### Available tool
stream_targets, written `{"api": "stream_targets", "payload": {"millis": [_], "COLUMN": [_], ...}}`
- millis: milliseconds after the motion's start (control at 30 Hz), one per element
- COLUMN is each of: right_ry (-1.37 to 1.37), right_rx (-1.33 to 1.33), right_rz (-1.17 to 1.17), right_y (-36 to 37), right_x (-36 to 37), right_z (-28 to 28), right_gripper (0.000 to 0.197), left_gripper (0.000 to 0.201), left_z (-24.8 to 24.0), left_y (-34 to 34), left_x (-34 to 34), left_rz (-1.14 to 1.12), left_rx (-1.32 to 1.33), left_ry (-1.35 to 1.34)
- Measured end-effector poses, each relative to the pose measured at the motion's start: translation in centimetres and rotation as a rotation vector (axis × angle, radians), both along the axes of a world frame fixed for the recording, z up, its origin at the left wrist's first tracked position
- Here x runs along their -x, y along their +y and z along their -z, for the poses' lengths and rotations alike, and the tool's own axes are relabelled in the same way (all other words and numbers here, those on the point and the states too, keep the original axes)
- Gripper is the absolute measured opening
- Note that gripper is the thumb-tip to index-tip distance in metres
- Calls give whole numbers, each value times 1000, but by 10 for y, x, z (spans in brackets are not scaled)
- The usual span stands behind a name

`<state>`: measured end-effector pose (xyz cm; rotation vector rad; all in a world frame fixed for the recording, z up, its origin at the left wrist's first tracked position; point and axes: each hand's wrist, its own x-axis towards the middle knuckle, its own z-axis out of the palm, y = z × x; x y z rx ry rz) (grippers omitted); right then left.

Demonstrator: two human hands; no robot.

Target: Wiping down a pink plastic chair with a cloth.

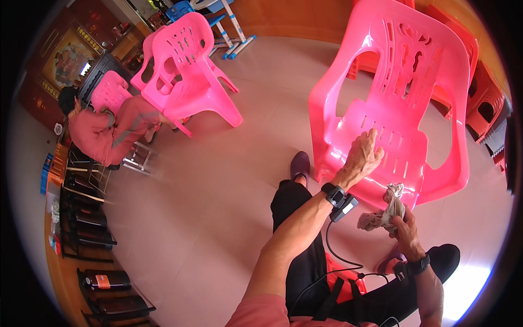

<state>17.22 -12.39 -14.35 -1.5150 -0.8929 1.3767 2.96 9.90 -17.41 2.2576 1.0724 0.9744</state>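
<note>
A glossy pink plastic armchair [406, 122] with a slotted seat and cut-out back stands right in front of me. Over the front left part of its seat is my left hand [360, 159], fingers apart and holding nothing; whether it touches the plastic is hard to tell. At the seat's front edge my right hand [406, 231] grips a crumpled greyish-beige cloth [389, 212], which hangs in loose folds from the fingers. Each wrist wears a black band, and a cable runs down from the left one.
More pink armchairs [188, 82] stand at the far left, near a seated person [101, 131]. Red stacked chairs [485, 103] line the right wall. Dark folding chairs [90, 218] run along the left. A red seat [348, 283] shows between my legs.
</note>
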Motion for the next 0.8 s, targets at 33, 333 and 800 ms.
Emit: {"api": "stream_targets", "payload": {"millis": [33, 333, 800], "right_ry": [-6, -26, -24], "right_rx": [2, 58, 35], "right_rz": [2, 53, 102], "right_y": [0, -6, -17], "right_x": [0, -9, -17], "right_z": [0, 9, 5], "right_gripper": [36, 35, 26], "left_gripper": [42, 36, 40], "left_z": [-1, -2, -5], "left_y": [0, -1, 1], "left_x": [1, -2, 7], "left_rz": [2, -10, -101], "left_rx": [30, -30, 5], "left_ry": [-21, 11, 156]}}
